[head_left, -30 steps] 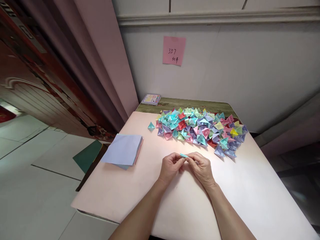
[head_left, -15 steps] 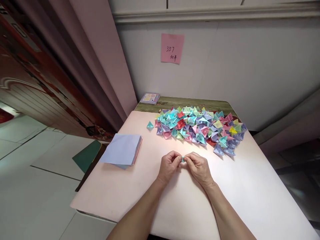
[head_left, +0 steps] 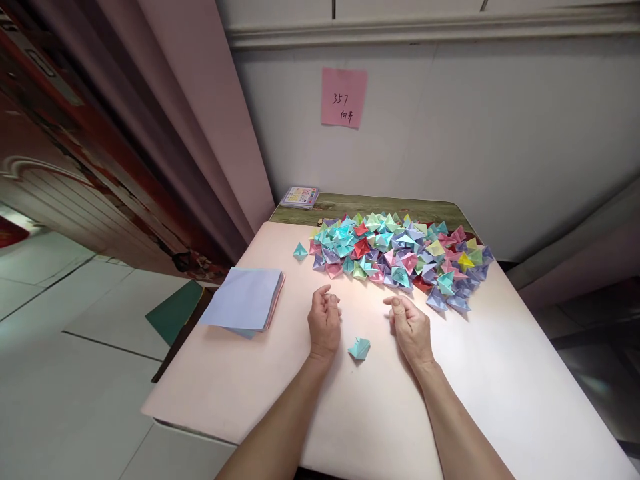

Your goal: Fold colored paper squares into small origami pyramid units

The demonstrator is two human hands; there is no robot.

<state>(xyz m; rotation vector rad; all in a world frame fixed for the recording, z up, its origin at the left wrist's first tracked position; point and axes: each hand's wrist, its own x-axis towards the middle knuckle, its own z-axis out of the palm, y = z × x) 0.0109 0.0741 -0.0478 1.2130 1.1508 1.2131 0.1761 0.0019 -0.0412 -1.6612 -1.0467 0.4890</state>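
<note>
A small folded light-teal paper piece [head_left: 359, 348] lies on the table between my two wrists, touched by neither hand. My left hand [head_left: 325, 323] rests to its left, fingers loosely curled and a little apart, holding nothing. To the right of the piece is my right hand [head_left: 411, 327], also empty, with its index finger stretched inward and the thumb near it; the other fingers are partly hidden. Beyond both hands spreads a heap of small folded paper boats [head_left: 390, 250] in many colours. One teal paper boat [head_left: 300, 251] stands apart at the heap's left.
On the left of the pale table [head_left: 280, 393] sits a stack of square paper [head_left: 243, 298], lilac on top. A printed packet [head_left: 301, 196] lies at the back left. A pink note [head_left: 344, 97] hangs on the wall. A green board [head_left: 174, 311] stands beside the table.
Both hands have let go of the small teal paper piece and moved apart. It now lies on the table, nearer to me. The heap and the paper stack have not moved.
</note>
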